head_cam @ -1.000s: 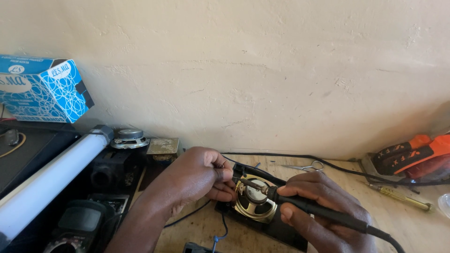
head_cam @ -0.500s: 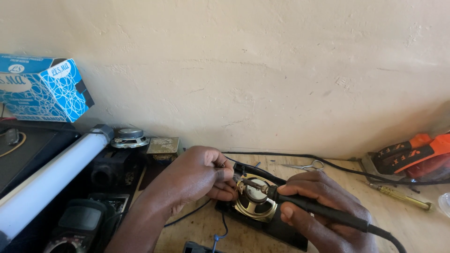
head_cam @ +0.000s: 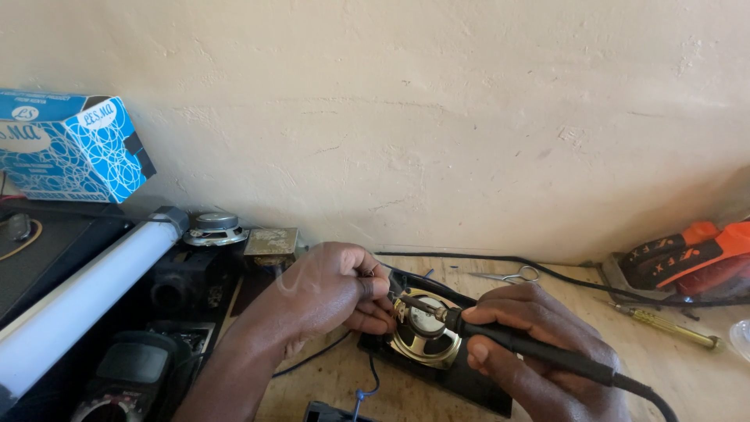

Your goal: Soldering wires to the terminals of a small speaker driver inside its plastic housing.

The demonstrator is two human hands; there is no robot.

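Right hand [head_cam: 539, 352] grips soldering iron [head_cam: 516, 344], tip on small speaker [head_cam: 426, 336]; left hand [head_cam: 328, 293] pinches a wire beside it; joint apparently unfinished.

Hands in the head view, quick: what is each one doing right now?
Left hand: closed, fingertips pinched at the small speaker; what they pinch cannot be told.
Right hand: closed on the soldering iron.

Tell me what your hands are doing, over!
Right hand grips black soldering iron, tip on small round gold speaker. Left hand pinches at speaker's edge. Black cable behind; nothing blocking.
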